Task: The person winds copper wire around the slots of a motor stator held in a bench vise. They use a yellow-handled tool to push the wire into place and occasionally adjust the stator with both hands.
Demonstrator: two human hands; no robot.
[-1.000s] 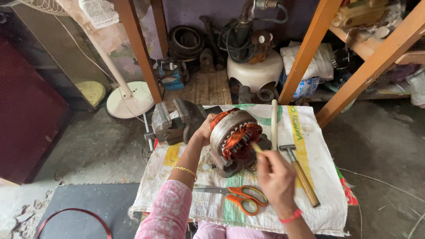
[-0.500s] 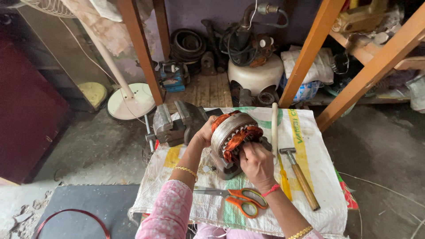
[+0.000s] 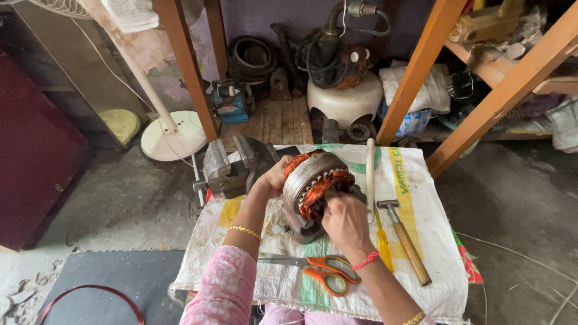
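Note:
A round motor stator (image 3: 310,180) with grey steel laminations and orange copper windings stands on edge on a white woven sack (image 3: 421,198). My left hand (image 3: 274,179) grips its left rim and steadies it. My right hand (image 3: 344,221) is pressed against the front of the windings, fingers curled in at the copper coils; whether it pinches a wire is hidden. Orange-handled scissors (image 3: 319,269) lie just in front of my right wrist.
A hammer with a wooden handle (image 3: 408,243), a yellow-handled tool (image 3: 382,241) and a white stick (image 3: 370,174) lie to the right. A metal bench vise (image 3: 232,167) sits at the left. Wooden posts (image 3: 186,66), a pedestal fan base (image 3: 173,135) and a pump (image 3: 344,90) stand behind.
My right hand has moved from beside the stator, near the hammer, onto the front of the copper windings. My left hand keeps its hold on the rim.

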